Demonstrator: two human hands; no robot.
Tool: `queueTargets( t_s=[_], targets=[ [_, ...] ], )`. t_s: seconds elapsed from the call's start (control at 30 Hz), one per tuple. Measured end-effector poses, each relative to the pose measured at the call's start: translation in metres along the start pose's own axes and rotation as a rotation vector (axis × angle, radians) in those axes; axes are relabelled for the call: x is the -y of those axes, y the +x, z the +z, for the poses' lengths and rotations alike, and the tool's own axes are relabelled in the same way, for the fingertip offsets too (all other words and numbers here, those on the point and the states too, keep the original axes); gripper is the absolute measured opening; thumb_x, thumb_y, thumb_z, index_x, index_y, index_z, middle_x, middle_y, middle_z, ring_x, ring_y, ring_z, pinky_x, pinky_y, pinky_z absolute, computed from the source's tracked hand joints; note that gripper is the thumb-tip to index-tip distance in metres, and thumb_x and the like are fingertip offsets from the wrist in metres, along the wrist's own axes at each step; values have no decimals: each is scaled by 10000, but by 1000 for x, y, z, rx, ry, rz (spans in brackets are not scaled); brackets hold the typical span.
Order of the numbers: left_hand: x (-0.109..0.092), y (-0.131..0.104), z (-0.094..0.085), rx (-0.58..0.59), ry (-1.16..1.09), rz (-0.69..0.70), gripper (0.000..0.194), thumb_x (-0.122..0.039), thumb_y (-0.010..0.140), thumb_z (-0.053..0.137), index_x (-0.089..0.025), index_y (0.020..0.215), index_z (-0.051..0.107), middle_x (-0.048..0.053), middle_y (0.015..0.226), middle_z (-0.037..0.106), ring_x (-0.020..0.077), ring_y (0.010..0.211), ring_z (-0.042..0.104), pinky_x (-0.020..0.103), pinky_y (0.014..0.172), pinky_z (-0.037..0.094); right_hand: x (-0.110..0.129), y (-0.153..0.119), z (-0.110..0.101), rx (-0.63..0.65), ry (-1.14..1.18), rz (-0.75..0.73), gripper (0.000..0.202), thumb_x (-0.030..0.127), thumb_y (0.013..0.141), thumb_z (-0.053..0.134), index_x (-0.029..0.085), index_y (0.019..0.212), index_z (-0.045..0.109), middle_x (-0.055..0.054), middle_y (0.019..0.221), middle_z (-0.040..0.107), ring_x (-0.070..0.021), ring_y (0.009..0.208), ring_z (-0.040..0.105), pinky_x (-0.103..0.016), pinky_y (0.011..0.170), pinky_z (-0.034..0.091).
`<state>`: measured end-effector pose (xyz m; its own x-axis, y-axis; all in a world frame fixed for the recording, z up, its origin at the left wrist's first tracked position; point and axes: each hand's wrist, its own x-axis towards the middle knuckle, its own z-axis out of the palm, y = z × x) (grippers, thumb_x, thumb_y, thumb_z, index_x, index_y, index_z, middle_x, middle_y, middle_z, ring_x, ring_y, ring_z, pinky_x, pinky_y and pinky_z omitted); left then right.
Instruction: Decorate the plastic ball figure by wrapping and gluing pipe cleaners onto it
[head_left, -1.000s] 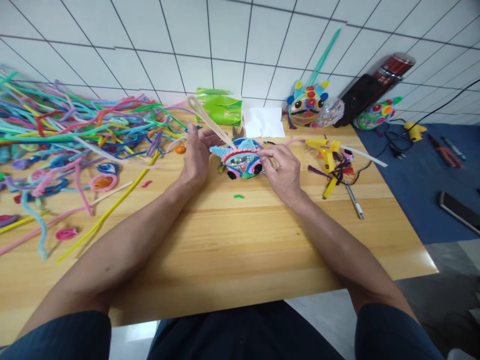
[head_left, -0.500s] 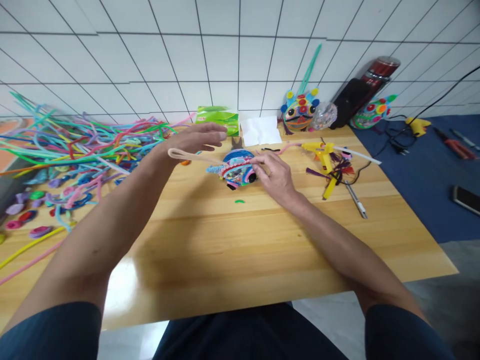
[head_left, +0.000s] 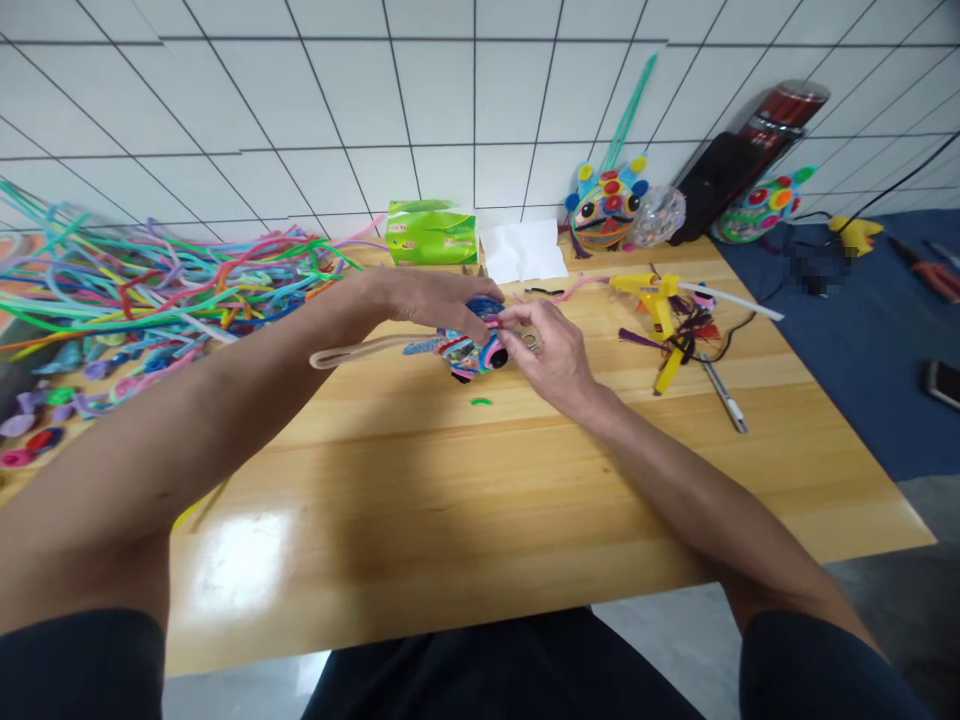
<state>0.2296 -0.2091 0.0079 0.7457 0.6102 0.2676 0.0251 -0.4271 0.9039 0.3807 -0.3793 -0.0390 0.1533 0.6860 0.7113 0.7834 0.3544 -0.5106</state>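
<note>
A small colourful pipe-cleaner craft figure (head_left: 469,352) with a round black eye lies on the wooden table. Its blue tail end and a long beige pipe-cleaner loop (head_left: 352,353) point left. My left hand (head_left: 442,298) reaches over it from the left, thumb and fingers closed on its upper side. From the right, my right hand (head_left: 551,345) pinches its front edge, close to the left fingertips. Something small and pinkish shows between the fingertips, too small to name. A green pipe-cleaner scrap (head_left: 481,402) lies just in front of the figure.
A tangle of pipe cleaners (head_left: 187,275) fills the left side. Behind stand a green tissue pack (head_left: 431,236), white paper (head_left: 523,251), a finished figure (head_left: 609,210) and a red thermos (head_left: 784,115). On the right lie a yellow glue gun (head_left: 651,298) and a craft knife (head_left: 724,393).
My left hand has come down and right onto the craft figure, after hovering open at its left. My right hand remains at the figure's front edge. The view has shifted slightly.
</note>
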Motion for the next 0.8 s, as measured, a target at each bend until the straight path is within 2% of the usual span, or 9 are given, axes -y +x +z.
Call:
queueTargets(
  t_s=[0.1, 0.17, 0.2, 0.3, 0.37, 0.43, 0.53, 0.7, 0.8],
  targets=[
    [-3, -4, -3, 22, -1, 0, 592, -654, 902, 780, -309, 1383, 762, 79, 1203, 793, 368, 1287, 741, 450, 1044, 660, -1, 2, -1, 5, 32, 86, 124, 174, 1005, 710, 273, 1080, 721, -28, 1028, 829, -242, 1000, 766, -420, 937, 609],
    [-7, -2, -10, 81, 12, -6, 579, -640, 880, 810, -311, 1356, 777, 65, 1157, 802, 359, 1222, 757, 441, 1012, 667, -1, 3, -1, 27, 41, 136, 81, 193, 1001, 721, 271, 1022, 717, -21, 1003, 825, -236, 973, 753, -409, 922, 600],
    [-9, 1, -15, 155, 37, -23, 574, -629, 837, 859, -308, 1309, 798, 54, 1108, 808, 352, 1155, 770, 429, 974, 671, -2, 3, -1, 38, 45, 147, 69, 202, 1002, 722, 270, 998, 715, -18, 991, 822, -233, 960, 747, -405, 917, 593],
    [-12, 11, -30, 481, 168, -115, 584, -570, 671, 1004, -296, 1162, 846, 22, 956, 811, 307, 909, 773, 374, 806, 659, -1, 4, -1, 62, 56, 146, 74, 209, 1002, 723, 268, 959, 712, -14, 970, 812, -227, 939, 729, -401, 919, 579],
    [-11, 13, -36, 560, 209, -133, 590, -569, 664, 1018, -295, 1158, 848, 9, 913, 806, 272, 808, 750, 343, 723, 630, 0, 5, -2, 85, 48, 151, 83, 206, 1001, 726, 270, 950, 709, -14, 977, 807, -227, 944, 722, -402, 928, 575],
    [-8, 9, -37, 524, 211, -100, 592, -589, 710, 999, -293, 1195, 831, 3, 917, 800, 245, 776, 730, 328, 707, 615, 0, 5, -3, 112, 38, 157, 95, 202, 1000, 728, 272, 943, 700, -15, 981, 801, -229, 954, 720, -405, 934, 573],
    [-8, -8, -34, 445, 241, -53, 610, -588, 763, 981, -288, 1259, 792, 17, 975, 793, 248, 829, 728, 361, 793, 634, 3, 5, -4, 129, 42, 138, 96, 194, 993, 736, 273, 962, 691, -18, 997, 796, -231, 972, 726, -417, 952, 575],
    [-18, -41, -26, 226, 397, 33, 643, -468, 834, 890, -262, 1416, 711, 103, 1350, 756, 343, 1201, 738, 484, 1089, 628, 17, 6, -7, 145, 35, 88, 92, 222, 993, 762, 274, 994, 686, -19, 1002, 783, -225, 956, 717, -425, 952, 571],
    [-20, -55, -21, 128, 419, 141, 676, -431, 863, 845, -252, 1484, 647, 125, 1499, 703, 351, 1353, 694, 488, 1194, 591, 27, 8, -9, 138, 13, 86, 101, 216, 987, 754, 279, 979, 675, -9, 968, 777, -223, 923, 703, -429, 949, 574]
  ],
)
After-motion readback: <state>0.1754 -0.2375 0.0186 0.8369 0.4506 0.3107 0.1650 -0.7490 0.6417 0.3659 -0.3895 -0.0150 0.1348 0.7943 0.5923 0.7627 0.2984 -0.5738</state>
